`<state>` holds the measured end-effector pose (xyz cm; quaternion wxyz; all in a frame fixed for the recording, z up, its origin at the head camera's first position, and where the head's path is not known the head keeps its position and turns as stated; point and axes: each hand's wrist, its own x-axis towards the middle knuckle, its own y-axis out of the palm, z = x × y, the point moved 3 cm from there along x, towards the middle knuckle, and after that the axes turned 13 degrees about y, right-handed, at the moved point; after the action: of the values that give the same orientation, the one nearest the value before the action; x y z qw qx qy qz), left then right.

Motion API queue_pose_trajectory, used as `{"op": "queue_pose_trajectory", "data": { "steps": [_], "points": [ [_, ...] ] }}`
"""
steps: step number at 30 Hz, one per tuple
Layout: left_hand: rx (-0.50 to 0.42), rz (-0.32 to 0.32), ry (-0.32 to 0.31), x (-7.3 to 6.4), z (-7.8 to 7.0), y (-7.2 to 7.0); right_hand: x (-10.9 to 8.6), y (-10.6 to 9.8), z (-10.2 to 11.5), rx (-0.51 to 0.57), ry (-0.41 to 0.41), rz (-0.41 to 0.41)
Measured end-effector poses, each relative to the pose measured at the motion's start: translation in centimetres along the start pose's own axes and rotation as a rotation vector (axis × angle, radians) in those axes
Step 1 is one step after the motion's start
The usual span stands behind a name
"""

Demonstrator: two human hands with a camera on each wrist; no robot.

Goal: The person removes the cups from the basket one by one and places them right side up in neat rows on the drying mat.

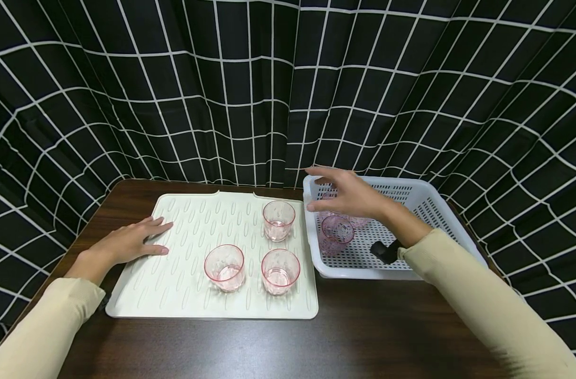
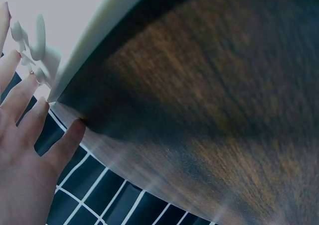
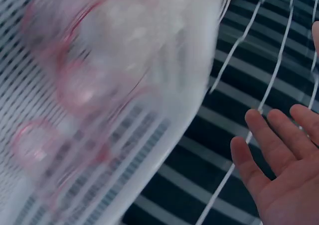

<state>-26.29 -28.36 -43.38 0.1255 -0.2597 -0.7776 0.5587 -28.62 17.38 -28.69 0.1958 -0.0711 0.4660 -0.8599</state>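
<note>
Three pinkish clear glasses stand upright on a white drying mat: a back glass [image 1: 278,221], a front left glass [image 1: 225,268] and a front right glass [image 1: 279,272]. My left hand [image 1: 132,242] rests at the left edge of the mat [image 1: 183,295], fingers spread, holding nothing. Over the left side of a white plastic basket [image 1: 387,271] hovers my right hand [image 1: 349,196], with thumb and fingers apart and nothing between them. Beneath it, several pink glasses [image 1: 337,231] sit in the basket, partly hidden by the hand. In the right wrist view the basket's glasses [image 3: 79,90] are blurred.
Both mat and basket lie on a dark wooden table [image 1: 363,326], the basket to the right of the mat and close to its edge. A black curtain with a white grid [image 1: 250,105] surrounds the table at the back and sides. A black strap [image 1: 386,251] circles the right wrist.
</note>
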Motion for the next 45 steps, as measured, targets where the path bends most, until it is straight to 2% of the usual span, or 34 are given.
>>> {"op": "queue_pose_trajectory", "data": {
  "steps": [4,8,13,20,32,40,45],
  "points": [
    [-0.003,0.001,-0.008,0.1,0.0,0.0,-0.4,-1.7,-3.6,0.033,0.056,-0.066],
    [0.002,0.003,-0.008,0.1,0.1,0.0,-0.8,-2.6,-6.7,0.032,0.131,-0.089],
    [0.001,-0.001,-0.002,0.0,0.0,0.0,-1.1,-2.9,-9.5,0.015,0.212,-0.068],
    [0.003,-0.015,0.003,-0.1,0.0,0.1,-1.0,-2.6,-12.1,-0.066,0.34,0.013],
    [0.005,-0.01,0.002,0.0,0.0,0.1,-0.8,-1.4,-14.3,-0.115,0.416,0.069],
    [-0.005,-0.01,-0.001,0.0,0.0,0.1,-0.9,-1.6,-14.4,-0.096,0.425,0.034],
    [-0.01,-0.012,-0.007,0.0,0.0,0.1,-1.0,-2.3,-14.4,-0.085,0.425,-0.042]
  ]
}}
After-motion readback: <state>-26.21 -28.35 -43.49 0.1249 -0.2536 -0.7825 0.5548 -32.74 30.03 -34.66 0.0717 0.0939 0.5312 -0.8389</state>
